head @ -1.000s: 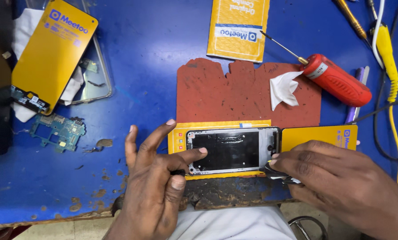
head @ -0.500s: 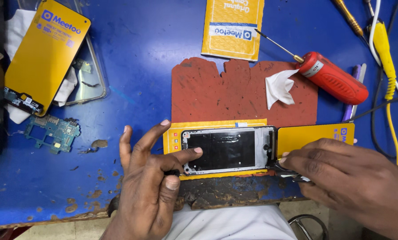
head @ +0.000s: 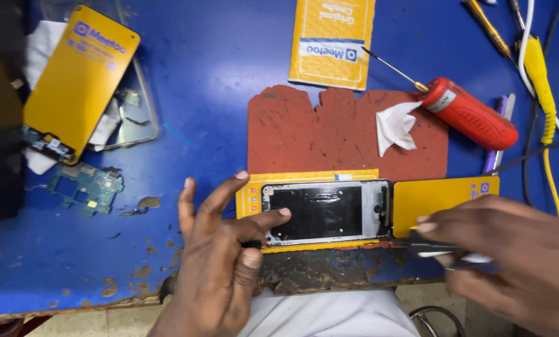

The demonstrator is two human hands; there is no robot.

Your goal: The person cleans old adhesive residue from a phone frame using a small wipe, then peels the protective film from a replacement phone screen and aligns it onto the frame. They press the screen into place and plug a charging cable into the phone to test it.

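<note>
An opened phone frame [head: 322, 212] with a dark inner panel lies on a yellow sheet [head: 438, 193] at the near edge of a blue table [head: 217, 93]. My left hand [head: 220, 262] rests at the frame's left end, fingers spread, one fingertip on the frame's lower left corner. My right hand [head: 510, 256] is to the right of the frame, blurred, pinching thin metal tweezers [head: 429, 248] whose tip points toward the frame's right end.
A worn red mat [head: 329, 134] lies behind the frame with a white tissue [head: 395, 125] and a red-handled screwdriver [head: 466, 112]. Farther back sits a yellow packet [head: 334, 40]. At left are a yellow-backed screen [head: 80, 81], a clear case [head: 133, 115] and a green circuit board [head: 86, 187]. Cables [head: 541, 81] run at right.
My right hand has pulled back to the right, away from the frame's right end, with the tweezers. My left hand stays at the frame's left end.
</note>
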